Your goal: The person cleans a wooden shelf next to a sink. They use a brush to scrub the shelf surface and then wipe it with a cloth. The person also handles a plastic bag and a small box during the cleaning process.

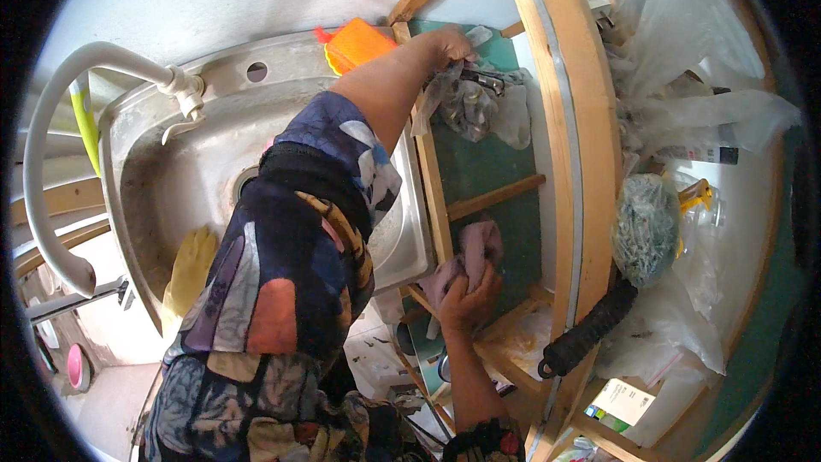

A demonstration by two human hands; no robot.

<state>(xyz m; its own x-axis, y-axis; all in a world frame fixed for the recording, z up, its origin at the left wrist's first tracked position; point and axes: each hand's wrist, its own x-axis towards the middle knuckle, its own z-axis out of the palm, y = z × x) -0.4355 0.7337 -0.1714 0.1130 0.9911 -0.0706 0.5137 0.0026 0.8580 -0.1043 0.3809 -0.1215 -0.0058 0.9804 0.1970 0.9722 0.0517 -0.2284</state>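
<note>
My left hand (454, 46) reaches over the sink to the green shelf board, its fingers closed on the crumpled clear plastic bags (471, 109). A shiny metal-looking item lies among the bags. Nearer to me, my right hand (471, 301) grips a bunched mauve cloth (481, 247) above the same green board (490, 157). A thin wooden slat (497, 196) crosses the board between the two hands. Beside my left forearm, an orange mesh scrubber (359, 45) rests on the sink's back corner.
The steel sink (410, 205) has a white curved faucet (99, 51) and a yellow rubber glove (192, 256) in it. A wooden frame post (590, 109) stands on the right. Beyond it are plastic bags (680, 45), a wrapped scouring-pad bundle (646, 228), a black coiled object (593, 327) and a small box (621, 401).
</note>
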